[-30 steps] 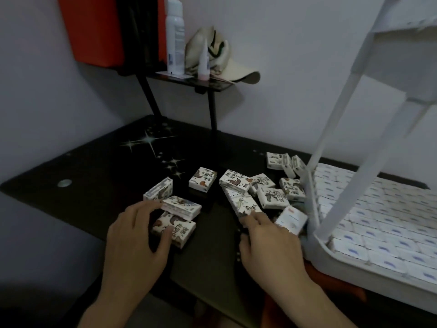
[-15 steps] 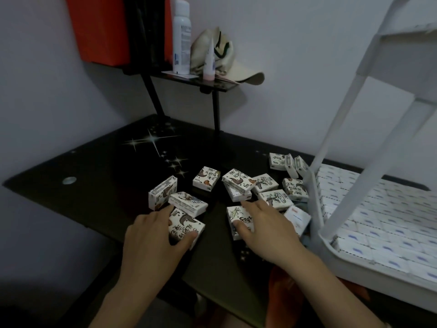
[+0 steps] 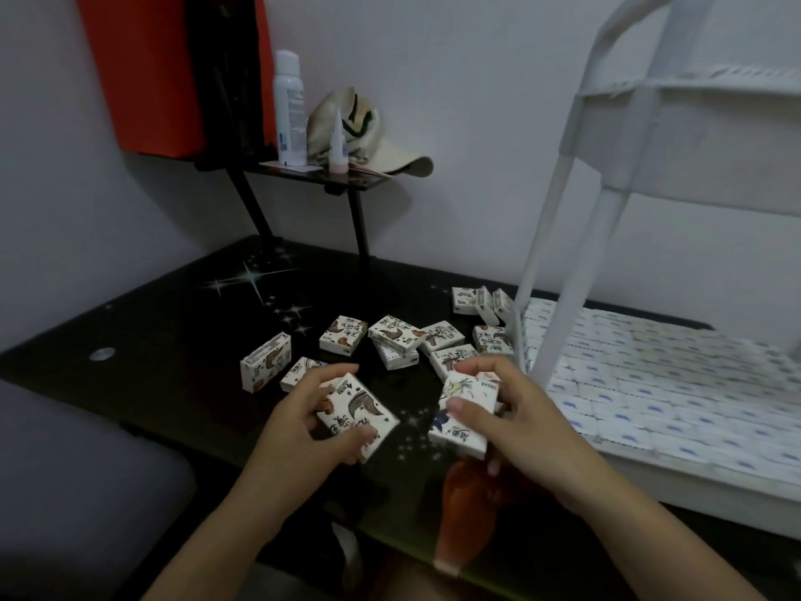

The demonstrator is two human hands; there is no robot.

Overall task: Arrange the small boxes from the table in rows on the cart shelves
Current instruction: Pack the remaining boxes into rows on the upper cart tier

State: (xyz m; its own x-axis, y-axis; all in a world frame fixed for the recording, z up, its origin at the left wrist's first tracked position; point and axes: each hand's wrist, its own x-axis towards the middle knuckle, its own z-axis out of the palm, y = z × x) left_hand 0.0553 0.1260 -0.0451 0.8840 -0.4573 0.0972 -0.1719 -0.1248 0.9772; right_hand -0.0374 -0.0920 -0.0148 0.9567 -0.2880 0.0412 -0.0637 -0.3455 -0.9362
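Boxes [image 3: 357, 412] now aloft, cart post [image 3: 574, 297] beside

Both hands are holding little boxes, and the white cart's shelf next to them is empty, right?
Not quite. The left hand and right hand do hold boxes, but the cart shelf is not empty: the head view shows rows of white boxes covering it.

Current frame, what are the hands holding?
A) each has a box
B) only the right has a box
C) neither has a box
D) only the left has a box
A: the left hand has its fingers curled round one printed box, and the right hand grips a second box.
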